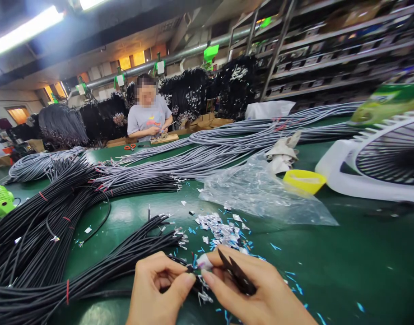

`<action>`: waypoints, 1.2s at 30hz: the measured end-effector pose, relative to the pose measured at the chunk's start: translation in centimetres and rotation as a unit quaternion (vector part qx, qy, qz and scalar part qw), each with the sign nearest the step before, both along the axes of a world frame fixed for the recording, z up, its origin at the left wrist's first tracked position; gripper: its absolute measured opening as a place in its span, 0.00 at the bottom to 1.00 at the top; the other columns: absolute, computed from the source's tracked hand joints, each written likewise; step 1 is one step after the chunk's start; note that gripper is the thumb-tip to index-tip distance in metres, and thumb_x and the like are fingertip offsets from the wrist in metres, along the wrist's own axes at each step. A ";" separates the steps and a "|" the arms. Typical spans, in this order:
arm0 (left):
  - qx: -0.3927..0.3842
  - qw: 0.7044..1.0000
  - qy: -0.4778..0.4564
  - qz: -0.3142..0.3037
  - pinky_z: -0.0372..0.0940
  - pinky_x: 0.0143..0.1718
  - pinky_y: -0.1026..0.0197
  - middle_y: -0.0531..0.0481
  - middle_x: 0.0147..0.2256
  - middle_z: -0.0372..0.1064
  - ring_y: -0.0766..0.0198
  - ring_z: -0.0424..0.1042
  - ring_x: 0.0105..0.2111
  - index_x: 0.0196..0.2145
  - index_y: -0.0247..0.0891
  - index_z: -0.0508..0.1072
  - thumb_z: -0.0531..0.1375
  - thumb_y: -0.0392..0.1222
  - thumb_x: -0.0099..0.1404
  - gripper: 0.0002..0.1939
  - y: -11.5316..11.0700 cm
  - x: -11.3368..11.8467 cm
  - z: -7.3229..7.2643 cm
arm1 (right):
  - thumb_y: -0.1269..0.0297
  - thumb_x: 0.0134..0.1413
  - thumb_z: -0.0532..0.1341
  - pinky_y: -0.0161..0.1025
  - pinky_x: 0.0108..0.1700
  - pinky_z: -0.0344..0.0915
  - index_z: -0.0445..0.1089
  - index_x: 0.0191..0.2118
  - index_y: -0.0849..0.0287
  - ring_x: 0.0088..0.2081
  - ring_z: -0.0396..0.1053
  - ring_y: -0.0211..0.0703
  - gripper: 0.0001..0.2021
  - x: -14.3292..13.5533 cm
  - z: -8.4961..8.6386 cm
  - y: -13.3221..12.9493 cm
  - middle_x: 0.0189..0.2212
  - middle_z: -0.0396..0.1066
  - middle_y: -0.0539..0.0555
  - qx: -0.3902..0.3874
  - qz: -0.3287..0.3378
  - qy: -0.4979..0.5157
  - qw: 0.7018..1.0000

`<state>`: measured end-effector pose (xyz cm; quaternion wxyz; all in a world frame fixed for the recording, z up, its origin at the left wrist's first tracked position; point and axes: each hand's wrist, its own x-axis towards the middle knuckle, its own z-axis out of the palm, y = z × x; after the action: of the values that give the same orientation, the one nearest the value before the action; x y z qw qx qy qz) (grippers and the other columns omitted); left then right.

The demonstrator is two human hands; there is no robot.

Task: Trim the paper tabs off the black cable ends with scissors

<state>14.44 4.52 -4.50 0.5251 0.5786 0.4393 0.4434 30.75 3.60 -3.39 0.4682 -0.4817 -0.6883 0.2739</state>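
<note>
My left hand (162, 286) pinches the end of a black cable between thumb and forefinger, low in the middle of the view. Facing it, my right hand (247, 284) is closed, with dark pointed snips (239, 273) held across its fingers, blades up and apart. Its thumb and white-wrapped forefinger meet at the thin wires of the cable end, almost touching my left fingertips. Just left of and behind my hands lies a bundle of black cables (115, 257), tied with a red band, its stripped ends pointing right. Foil scraps (222, 230) and blue clippings are scattered beyond my fingers.
More black cables (27, 239) and long grey cables (220, 151) cover the green table's left and back. On the right are a clear plastic bag (261, 194), a yellow ring-shaped item (304, 180) and a white fan (389, 158). Across the table, a person (149, 117) handles something small.
</note>
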 end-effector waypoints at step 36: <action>0.090 0.989 0.049 0.106 0.57 0.23 0.68 0.51 0.21 0.63 0.67 0.62 0.22 0.20 0.34 0.72 0.61 0.36 0.53 0.06 -1.1 1.3 0.1 | 0.53 0.45 0.62 0.33 0.16 0.39 0.70 0.23 0.58 0.15 0.44 0.33 0.13 -0.3 1.1 -0.1 0.12 0.47 0.41 -0.229 -0.011 0.166 0.959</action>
<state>15.71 3.45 -4.37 0.3988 0.5949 0.4811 0.5056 30.44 3.55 -2.33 0.4560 -0.5313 -0.5147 0.4948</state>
